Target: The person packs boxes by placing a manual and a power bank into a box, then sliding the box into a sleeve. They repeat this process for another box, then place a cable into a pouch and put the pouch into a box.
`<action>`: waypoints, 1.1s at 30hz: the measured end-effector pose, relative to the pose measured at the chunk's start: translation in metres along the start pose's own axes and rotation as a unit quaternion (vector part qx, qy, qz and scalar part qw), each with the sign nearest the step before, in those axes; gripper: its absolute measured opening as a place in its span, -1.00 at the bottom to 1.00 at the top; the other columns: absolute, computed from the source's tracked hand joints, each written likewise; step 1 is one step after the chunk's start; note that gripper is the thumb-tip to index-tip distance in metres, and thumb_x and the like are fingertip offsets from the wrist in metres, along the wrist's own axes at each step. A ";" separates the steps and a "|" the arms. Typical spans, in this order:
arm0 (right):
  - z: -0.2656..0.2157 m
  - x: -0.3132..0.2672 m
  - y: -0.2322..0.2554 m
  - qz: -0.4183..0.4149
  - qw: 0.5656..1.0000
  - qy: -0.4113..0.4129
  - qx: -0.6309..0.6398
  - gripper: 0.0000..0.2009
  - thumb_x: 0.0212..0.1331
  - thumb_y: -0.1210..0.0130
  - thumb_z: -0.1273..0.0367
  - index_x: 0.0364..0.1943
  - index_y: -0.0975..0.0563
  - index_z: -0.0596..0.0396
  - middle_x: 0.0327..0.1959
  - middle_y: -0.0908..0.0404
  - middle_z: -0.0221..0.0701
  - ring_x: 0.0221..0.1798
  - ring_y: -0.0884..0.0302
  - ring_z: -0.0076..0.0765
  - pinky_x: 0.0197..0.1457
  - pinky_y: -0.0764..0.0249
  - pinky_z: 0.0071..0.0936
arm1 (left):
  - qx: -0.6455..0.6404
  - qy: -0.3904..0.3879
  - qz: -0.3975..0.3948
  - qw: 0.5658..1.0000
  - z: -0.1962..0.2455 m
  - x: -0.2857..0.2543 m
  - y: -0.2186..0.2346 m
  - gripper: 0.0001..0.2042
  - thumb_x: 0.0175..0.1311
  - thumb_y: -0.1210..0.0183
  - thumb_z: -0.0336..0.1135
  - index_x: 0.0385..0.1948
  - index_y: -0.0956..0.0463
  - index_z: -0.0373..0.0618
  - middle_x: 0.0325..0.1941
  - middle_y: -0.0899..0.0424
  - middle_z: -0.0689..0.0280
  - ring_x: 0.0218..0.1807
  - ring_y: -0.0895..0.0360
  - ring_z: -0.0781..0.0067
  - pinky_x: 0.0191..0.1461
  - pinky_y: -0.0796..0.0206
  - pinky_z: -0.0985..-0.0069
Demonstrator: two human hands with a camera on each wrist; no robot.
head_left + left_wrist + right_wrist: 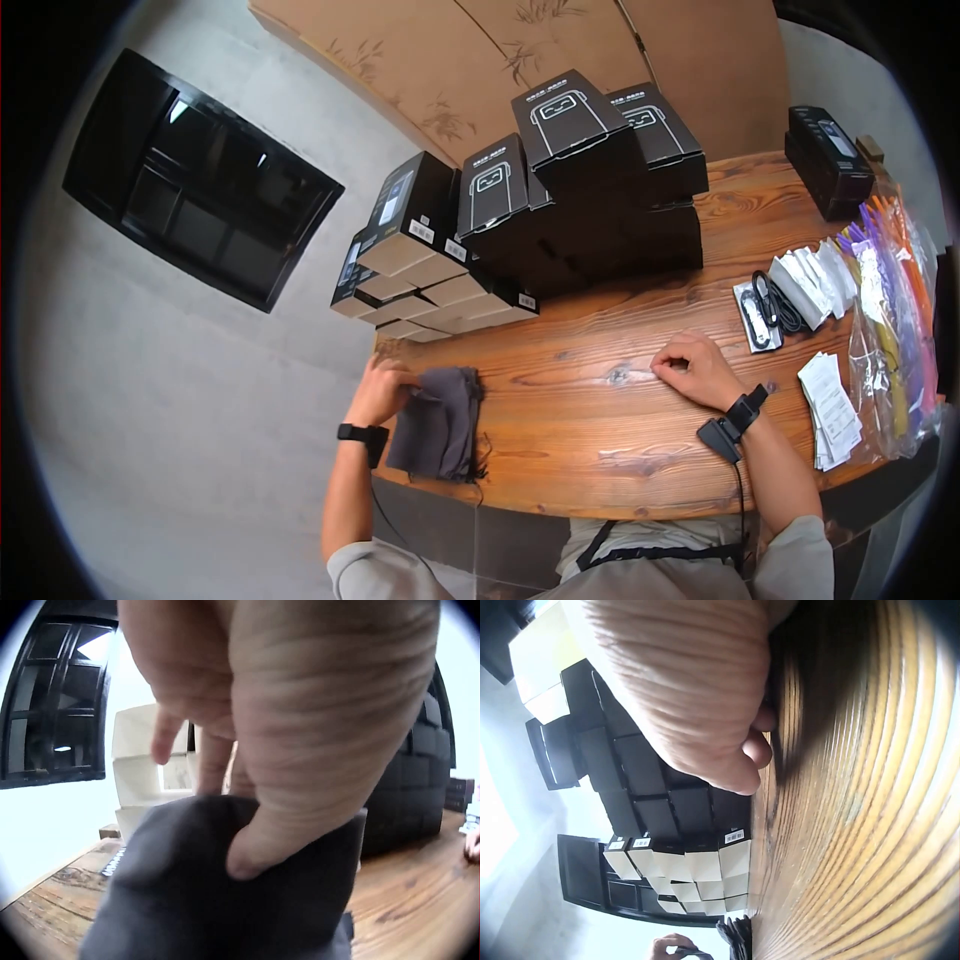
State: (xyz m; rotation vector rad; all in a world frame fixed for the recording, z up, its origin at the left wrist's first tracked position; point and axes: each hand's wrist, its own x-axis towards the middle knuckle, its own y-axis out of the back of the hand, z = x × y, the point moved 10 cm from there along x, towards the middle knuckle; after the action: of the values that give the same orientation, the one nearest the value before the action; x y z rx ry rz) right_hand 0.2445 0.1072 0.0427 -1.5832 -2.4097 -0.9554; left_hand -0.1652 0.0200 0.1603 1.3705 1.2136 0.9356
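My left hand [380,390] is at the table's left end, above a dark grey cloth pouch [437,425] with thin dark cords at its right side. In the left wrist view the thumb [251,851] presses on the near face of the pouch [187,892] and the fingers go behind it, pinching its upper edge. My right hand [700,372] rests on the wooden table [560,430], its fingers loosely curled with nothing in them. The right wrist view shows its fingertips [757,750] down at the table surface.
Stacked black boxes [600,235] fill the back of the table, with pale-ended boxes [440,300] at left. On the right lie a coiled black cable [775,300], white packets [815,280], paper slips [830,410] and colourful strips in clear bags [890,330]. One black box [828,165] stands far right.
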 end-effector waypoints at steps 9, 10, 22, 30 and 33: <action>0.004 0.000 0.002 0.001 1.000 -0.014 0.027 -0.90 0.02 -0.25 0.40 -0.49 -0.64 0.14 -0.51 -0.60 -0.31 -0.35 -0.53 -0.19 -0.21 -0.41 -0.30 | -0.147 0.095 0.069 0.982 -0.013 0.017 -0.049 -0.38 0.08 -0.34 -0.26 0.24 -0.35 -0.06 0.30 -0.36 0.11 0.36 -0.28 0.06 0.43 -0.08 0.17; 0.003 -0.001 0.002 0.000 1.000 -0.005 0.022 -0.90 0.02 -0.24 0.40 -0.49 -0.64 0.14 -0.51 -0.60 -0.32 -0.35 -0.53 -0.19 -0.21 -0.41 -0.30 | -0.187 0.116 0.076 0.972 -0.024 0.011 -0.055 -0.32 0.10 -0.35 -0.22 0.30 -0.28 -0.10 0.35 -0.31 0.06 0.38 -0.25 0.04 0.42 -0.10 0.21; 0.007 -0.002 -0.001 0.005 1.000 0.011 0.012 -0.90 0.03 -0.23 0.40 -0.50 -0.64 0.14 -0.52 -0.61 -0.35 -0.33 -0.53 -0.19 -0.16 -0.43 -0.28 | -0.194 0.322 0.043 0.926 -0.055 -0.072 -0.088 -0.62 0.10 -0.33 -0.21 -0.15 -0.62 -0.36 -0.42 -0.73 0.07 -0.32 -0.71 0.25 -0.16 -0.50 0.38; 0.005 -0.002 0.001 0.004 1.000 0.019 0.010 -0.87 0.07 -0.21 0.38 -0.49 -0.64 0.16 -0.52 -0.61 -0.33 -0.32 -0.53 -0.19 -0.17 -0.43 -0.28 | -0.248 0.383 0.046 0.889 -0.089 -0.096 -0.097 -0.70 0.14 -0.30 -0.26 -0.25 -0.65 -0.37 -0.39 -0.73 0.03 -0.37 -0.69 0.32 -0.21 -0.48 0.42; 0.007 -0.002 0.000 0.003 1.000 0.021 0.012 -0.86 0.06 -0.22 0.37 -0.49 -0.63 0.16 -0.52 -0.61 -0.33 -0.32 -0.53 -0.18 -0.17 -0.42 -0.27 | -0.218 0.379 0.017 0.899 -0.094 -0.102 -0.110 -0.63 0.14 -0.30 -0.26 -0.10 -0.61 -0.33 -0.22 -0.72 0.01 -0.22 -0.68 0.28 -0.09 -0.48 0.41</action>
State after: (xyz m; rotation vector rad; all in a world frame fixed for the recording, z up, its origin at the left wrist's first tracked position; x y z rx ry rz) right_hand 0.2470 0.1091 0.0364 -1.5460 -2.3771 -0.9448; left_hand -0.2940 -0.0661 0.0754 0.6636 1.4122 1.7423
